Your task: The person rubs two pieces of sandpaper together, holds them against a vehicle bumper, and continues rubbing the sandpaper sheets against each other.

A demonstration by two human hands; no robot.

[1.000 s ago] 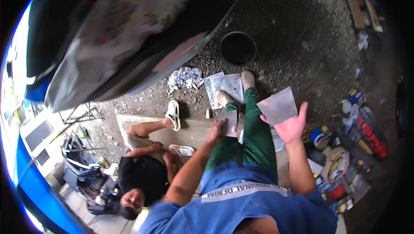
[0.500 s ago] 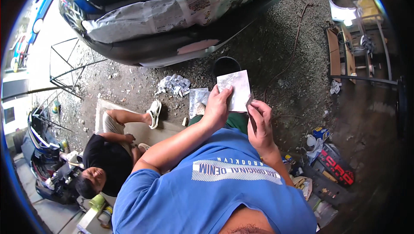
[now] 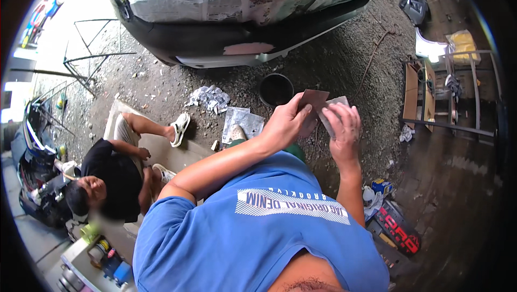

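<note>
My left hand [image 3: 284, 126] pinches a reddish-brown sheet of sandpaper [image 3: 314, 99], thumb on its face. Close beside it, my right hand [image 3: 344, 129] is closed on a grey piece of sandpaper [image 3: 340, 100], its fingers covering much of that piece. Whether the two pieces touch cannot be made out. Both hands are raised in front of my blue shirt. Beyond them, a black bucket [image 3: 276, 89] stands on the gravel. A dark car bumper [image 3: 215, 39] with a pink patch [image 3: 248, 48] is farther off, masked above with newspaper [image 3: 215, 4].
A person [image 3: 116, 179] in black sits on a low slab at my left. Crumpled paper [image 3: 208, 99] and a flat sheet [image 3: 245, 121] lie near my foot. A metal frame [image 3: 463, 127] stands at right; a red-and-black panel [image 3: 397, 227] lies near lower right.
The pale square sheet has been turned, and its brown side now shows in my left hand. My right hand has risen and moved right with a grey piece. The view has shifted.
</note>
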